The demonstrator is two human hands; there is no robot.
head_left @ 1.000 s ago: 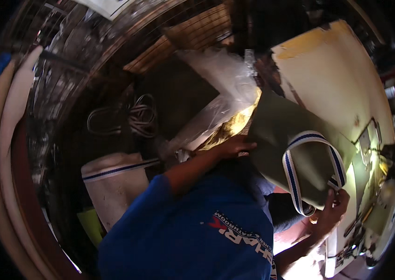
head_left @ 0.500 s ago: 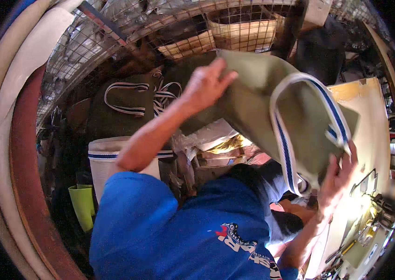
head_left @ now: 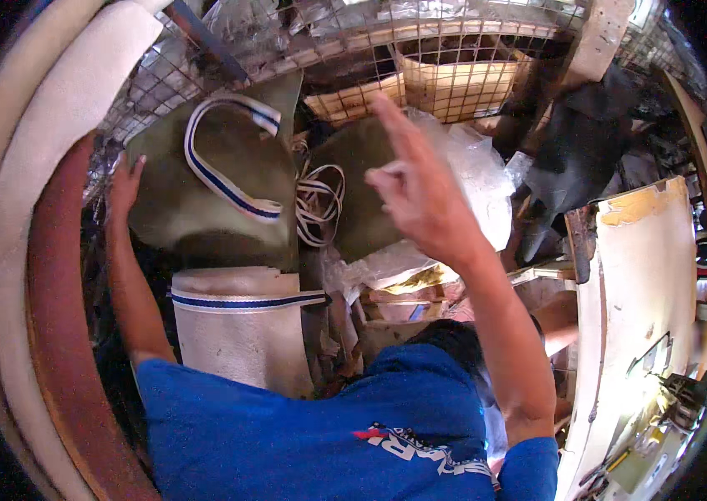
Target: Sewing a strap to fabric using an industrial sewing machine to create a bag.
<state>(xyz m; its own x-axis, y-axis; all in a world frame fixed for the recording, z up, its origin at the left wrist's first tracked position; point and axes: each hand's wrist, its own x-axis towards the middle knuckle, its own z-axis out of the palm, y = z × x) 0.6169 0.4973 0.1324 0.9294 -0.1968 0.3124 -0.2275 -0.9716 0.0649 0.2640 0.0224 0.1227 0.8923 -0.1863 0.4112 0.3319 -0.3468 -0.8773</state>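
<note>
An olive-green flat panel point(head_left: 228, 188) with a white-and-blue striped strap point(head_left: 224, 179) curving over it lies at the left. At its left edge is my left hand point(head_left: 124, 185), fingers apart and touching the edge. My right hand point(head_left: 429, 196) is raised in the middle, fingers stretched and slightly blurred, with nothing in it. Below and behind it lies another olive-green piece point(head_left: 353, 184). Between the two green pieces is a loose bundle of striped straps point(head_left: 318, 204). Nearer me stands a white roll-like piece point(head_left: 241, 334) crossed by a striped band point(head_left: 245, 301).
Wire mesh point(head_left: 470, 75) runs along the back, with clear plastic wrapping point(head_left: 487, 179) before it. A black bundle point(head_left: 579, 150) is at the back right. A pale board point(head_left: 637, 292) stands to the right, with tools point(head_left: 679, 401) beyond. Long rolls point(head_left: 24, 184) line the left.
The olive panel with its strap, earlier held up by both hands at the right, now lies at the left. My left hand has moved left; my right hand has let go and risen toward the middle.
</note>
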